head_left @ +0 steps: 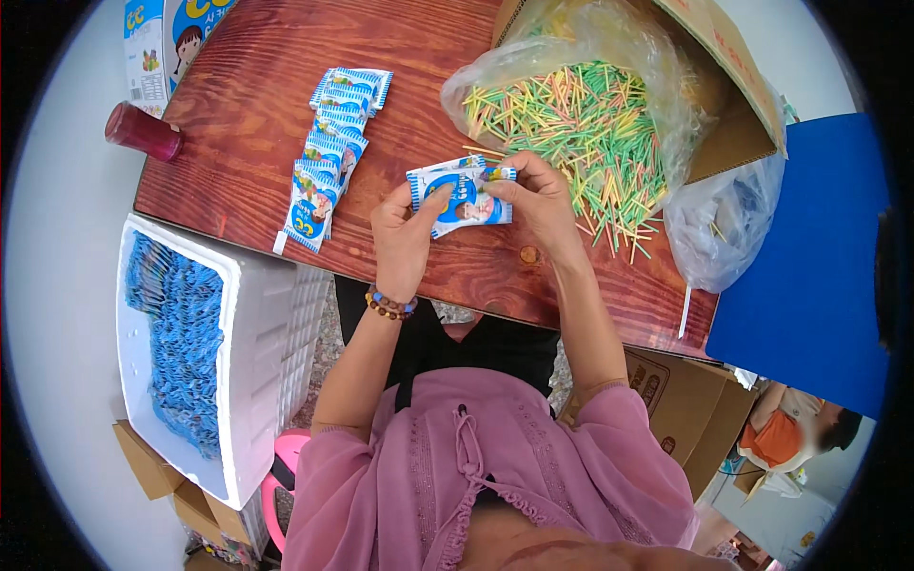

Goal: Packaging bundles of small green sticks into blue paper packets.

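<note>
Between both hands, just above the table's front part, is a small stack of blue-and-white packets. My left hand pinches the left end with its thumb on top. At the right end, my right hand grips the packets between thumb and fingers. A row of overlapping packets of the same kind lies on the table to the left. Right of my hands, thin yellow, green and pink sticks spill from a clear plastic bag onto the wood.
A white foam box full of blue packets stands left of the red-brown table. A dark red jar lies at the left edge. A cardboard box and blue panel flank the right. Another person is at lower right.
</note>
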The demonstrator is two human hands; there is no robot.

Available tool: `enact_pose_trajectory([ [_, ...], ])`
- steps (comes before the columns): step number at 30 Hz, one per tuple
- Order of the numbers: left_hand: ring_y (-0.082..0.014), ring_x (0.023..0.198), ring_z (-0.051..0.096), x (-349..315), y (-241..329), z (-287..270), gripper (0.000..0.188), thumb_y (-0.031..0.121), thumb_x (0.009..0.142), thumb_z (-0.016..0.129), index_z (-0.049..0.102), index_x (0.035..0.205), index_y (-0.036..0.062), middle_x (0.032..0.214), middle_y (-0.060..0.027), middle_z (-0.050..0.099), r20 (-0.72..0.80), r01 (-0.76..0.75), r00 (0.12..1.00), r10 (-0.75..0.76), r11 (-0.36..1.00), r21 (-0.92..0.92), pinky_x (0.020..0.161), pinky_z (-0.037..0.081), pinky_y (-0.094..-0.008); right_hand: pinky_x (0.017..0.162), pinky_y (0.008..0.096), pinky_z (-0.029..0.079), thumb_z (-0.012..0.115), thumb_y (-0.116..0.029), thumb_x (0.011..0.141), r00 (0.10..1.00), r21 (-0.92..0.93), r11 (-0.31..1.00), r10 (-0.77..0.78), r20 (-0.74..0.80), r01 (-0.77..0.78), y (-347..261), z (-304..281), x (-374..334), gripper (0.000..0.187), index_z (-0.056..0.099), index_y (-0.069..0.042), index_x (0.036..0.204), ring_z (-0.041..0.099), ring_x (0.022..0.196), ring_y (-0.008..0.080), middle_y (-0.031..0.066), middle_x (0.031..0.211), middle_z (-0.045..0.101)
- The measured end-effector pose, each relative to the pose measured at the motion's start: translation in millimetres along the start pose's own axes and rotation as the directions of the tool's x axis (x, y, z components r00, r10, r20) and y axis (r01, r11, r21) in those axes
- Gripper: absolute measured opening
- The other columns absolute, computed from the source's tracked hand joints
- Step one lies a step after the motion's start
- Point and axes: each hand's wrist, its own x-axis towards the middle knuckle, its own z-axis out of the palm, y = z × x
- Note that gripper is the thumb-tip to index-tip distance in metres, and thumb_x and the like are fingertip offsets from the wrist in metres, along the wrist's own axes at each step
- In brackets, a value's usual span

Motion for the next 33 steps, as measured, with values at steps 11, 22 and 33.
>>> enact_pose_trajectory([
  [11,-0.0035,0.078,0.062,-4.9,-11.6,4.3,0.014,0.006,0.091,0.065,0.070,0.102,-0.0011,0.092,-0.0012,0.070,-0.114,-0.043,0.993,0.016,0.969,-0.244,0.068,0.049,-0.0195,0.079,0.0248,0.052,0.069,-0.006,0.087,0.998,-0.089,0.995,0.047,0.038,-0.043,17.7,-6.6,-8.0,0.015,0.069,0.000,0.101,0.063,0.088,0.0081,0.0043,0.096,0.070],
  [22,-0.0148,0.092,0.067,-6.6,-16.3,-9.9,0.019,0.017,0.098,0.057,0.068,0.100,0.0013,0.102,-0.0085,0.070,-0.072,0.041,0.993,-0.091,0.852,-0.522,0.085,0.051,-0.0328,0.084,0.0293,0.047,0.069,0.000,0.079,0.989,0.011,0.990,-0.139,0.054,0.139,-9.9,-4.6,-17.4,0.025,0.061,-0.003,0.102,0.058,0.096,0.0149,0.0056,0.104,0.060],
  [33,-0.0132,0.092,0.067,-11.3,-3.8,10.4,0.022,0.016,0.099,0.055,0.066,0.102,-0.0028,0.102,-0.0089,0.070,-0.010,0.153,0.983,-0.181,0.861,-0.485,0.083,0.053,-0.0287,0.109,0.0443,0.034,0.073,-0.017,0.081,0.777,-0.572,0.531,-0.357,0.518,0.626,-15.1,-1.0,-5.2,0.030,0.068,-0.009,0.109,0.041,0.130,0.0316,0.0081,0.138,0.049],
])
